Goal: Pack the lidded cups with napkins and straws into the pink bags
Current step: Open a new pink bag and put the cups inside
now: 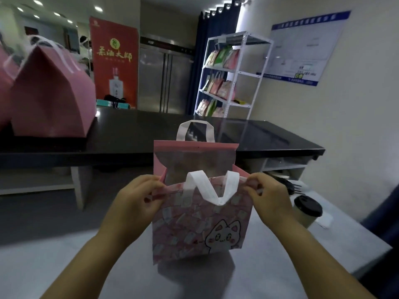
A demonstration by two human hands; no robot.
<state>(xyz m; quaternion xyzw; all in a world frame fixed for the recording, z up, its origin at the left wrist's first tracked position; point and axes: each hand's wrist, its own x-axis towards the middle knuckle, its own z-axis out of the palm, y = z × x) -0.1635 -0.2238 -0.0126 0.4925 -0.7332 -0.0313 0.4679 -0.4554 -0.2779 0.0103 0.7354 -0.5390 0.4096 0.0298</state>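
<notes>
A pink bag (198,229) with a white cat print and white loop handles stands upright on the grey table (64,266) in front of me. My left hand (133,203) pinches the near rim at its left corner, and my right hand (267,199) pinches the same rim at the right corner, holding the mouth apart. The bag's inside is dim and I cannot make out any contents. A cream cup with a black lid (307,210) stands to the right of the bag, with a white napkin (323,221) beside it.
Black forks (295,187) lie behind the cup. Two closed pink bags (54,91) stand on the black counter (151,130) at the far left. A white shelf rack (228,74) stands behind the counter. The grey table's right edge runs close to the cup.
</notes>
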